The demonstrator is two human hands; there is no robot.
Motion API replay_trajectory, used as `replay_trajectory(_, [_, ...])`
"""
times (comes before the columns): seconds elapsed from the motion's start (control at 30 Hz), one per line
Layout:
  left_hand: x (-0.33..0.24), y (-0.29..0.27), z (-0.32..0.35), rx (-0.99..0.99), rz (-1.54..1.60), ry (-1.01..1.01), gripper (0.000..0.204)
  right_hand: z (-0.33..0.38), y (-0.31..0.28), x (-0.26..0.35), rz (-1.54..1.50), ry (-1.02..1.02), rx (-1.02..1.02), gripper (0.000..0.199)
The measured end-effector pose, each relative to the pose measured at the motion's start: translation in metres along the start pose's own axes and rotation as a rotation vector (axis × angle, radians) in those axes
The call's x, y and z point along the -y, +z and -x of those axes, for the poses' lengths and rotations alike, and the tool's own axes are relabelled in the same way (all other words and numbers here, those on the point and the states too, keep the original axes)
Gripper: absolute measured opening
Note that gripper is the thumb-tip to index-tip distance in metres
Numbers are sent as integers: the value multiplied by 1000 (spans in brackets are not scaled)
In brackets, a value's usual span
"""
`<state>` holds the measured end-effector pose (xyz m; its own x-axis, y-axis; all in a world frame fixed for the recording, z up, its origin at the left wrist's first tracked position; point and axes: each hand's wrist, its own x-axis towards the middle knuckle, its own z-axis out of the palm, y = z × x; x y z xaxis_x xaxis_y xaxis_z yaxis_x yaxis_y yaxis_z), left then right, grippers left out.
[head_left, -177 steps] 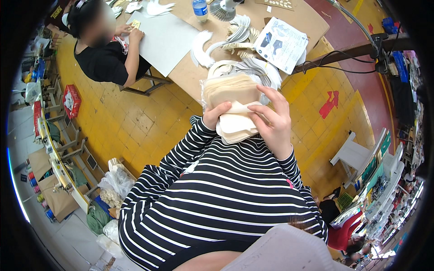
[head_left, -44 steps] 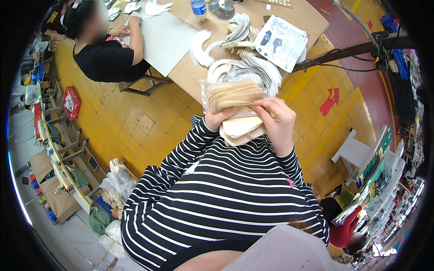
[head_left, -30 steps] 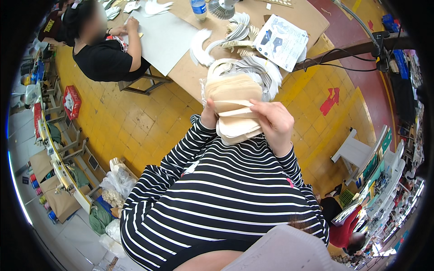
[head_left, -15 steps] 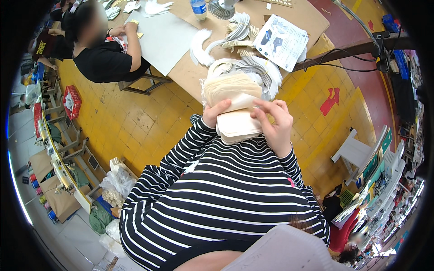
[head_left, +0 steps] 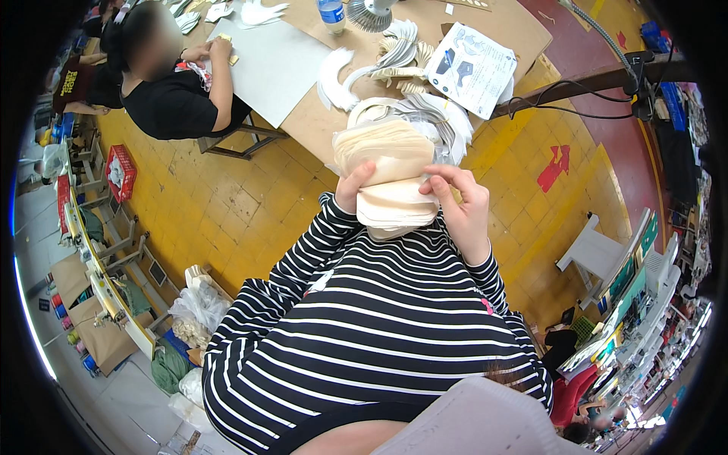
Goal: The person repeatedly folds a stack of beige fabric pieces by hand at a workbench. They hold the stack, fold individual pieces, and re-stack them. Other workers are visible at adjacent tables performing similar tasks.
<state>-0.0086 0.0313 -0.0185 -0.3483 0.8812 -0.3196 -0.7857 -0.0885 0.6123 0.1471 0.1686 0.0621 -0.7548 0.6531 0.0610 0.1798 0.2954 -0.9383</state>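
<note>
A thick stack of thin cream cut pieces (head_left: 388,145), rounded at the corners and fanned at the far end, is held in front of my chest. My left hand (head_left: 353,188) grips it from the left side, thumb on top and the other fingers hidden beneath. Several pieces (head_left: 396,203) are folded toward me, forming a lower pile below my thumb. At the stack's right edge, my right hand (head_left: 464,206) has its thumb and forefinger pinched together by the crease between the two piles.
Beyond the stack, a brown-covered table (head_left: 470,15) bears curved white cut pieces (head_left: 337,82), a printed sheet (head_left: 472,70), a bottle (head_left: 332,15) and a lamp (head_left: 370,14). A co-worker (head_left: 171,98) sits at the left side. A red basket (head_left: 120,173) stands on the yellow floor.
The white piece that was lifted across the stack now lies folded down toward me. The stack has shifted slightly left, and my right fingertips have come together at its edge.
</note>
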Motion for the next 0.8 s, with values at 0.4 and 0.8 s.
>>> replay_trajectory(0.4, [3,1,4,13,101,55,53,0,3,-2,121,-165,-19,9])
replay_trajectory(0.8, [-2,7,3,-14,-74,81,44,3,8,-2,-191,166,-67,35])
